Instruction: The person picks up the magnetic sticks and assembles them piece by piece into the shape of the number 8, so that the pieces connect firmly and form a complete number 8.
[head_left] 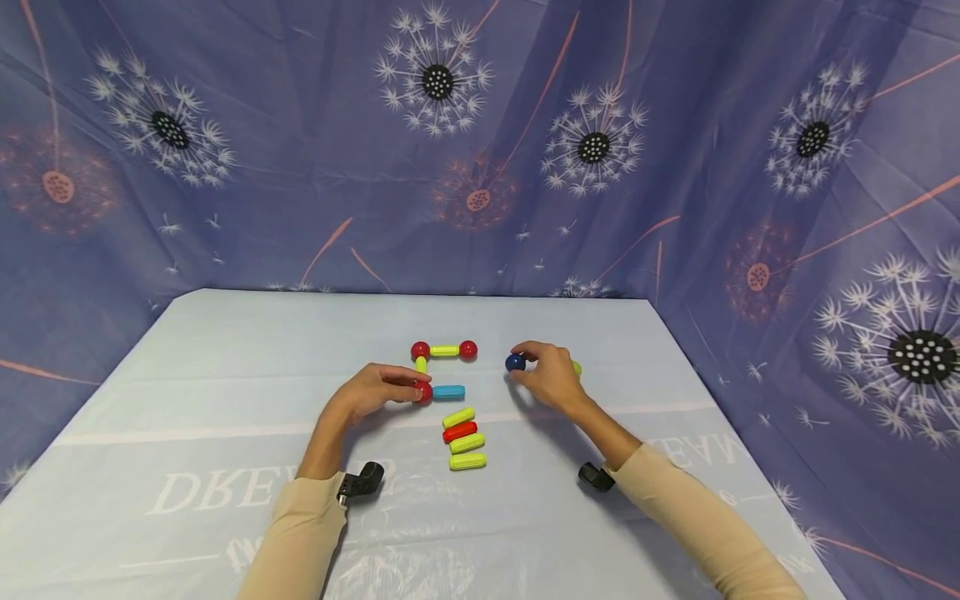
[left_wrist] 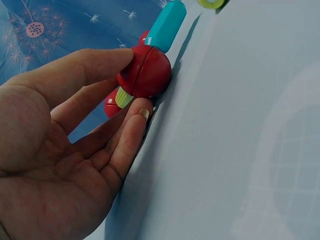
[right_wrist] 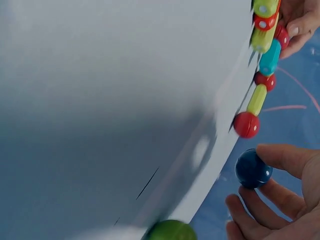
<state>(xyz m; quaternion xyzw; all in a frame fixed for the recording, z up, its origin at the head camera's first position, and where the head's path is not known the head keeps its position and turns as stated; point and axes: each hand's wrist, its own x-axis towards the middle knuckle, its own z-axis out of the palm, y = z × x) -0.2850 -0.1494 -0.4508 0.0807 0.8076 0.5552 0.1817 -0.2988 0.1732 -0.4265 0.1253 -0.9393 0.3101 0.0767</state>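
Note:
My left hand (head_left: 378, 388) grips a red ball (left_wrist: 150, 72) at the near corner of a joined ball-and-rod figure. A light-blue rod (head_left: 449, 392) sticks out rightward from that ball. Behind it, a short yellow-green rod (head_left: 421, 365) leads to a second red ball (head_left: 420, 350). From there another yellow-green rod (head_left: 444, 351) runs right to a third red ball (head_left: 468, 350). Off to the right, my right hand (head_left: 551, 377) pinches a dark blue ball (right_wrist: 253, 169) between thumb and fingers, apart from the figure. A green ball (right_wrist: 172, 232) sits beyond that hand, mostly hidden in the head view.
Several loose rods lie in a rough column nearer me, among them a red rod (head_left: 460, 432) and a yellow-green rod (head_left: 468, 462). The pale cloth-covered table (head_left: 187, 358) ends at a patterned purple curtain (head_left: 300, 167) behind and at the sides.

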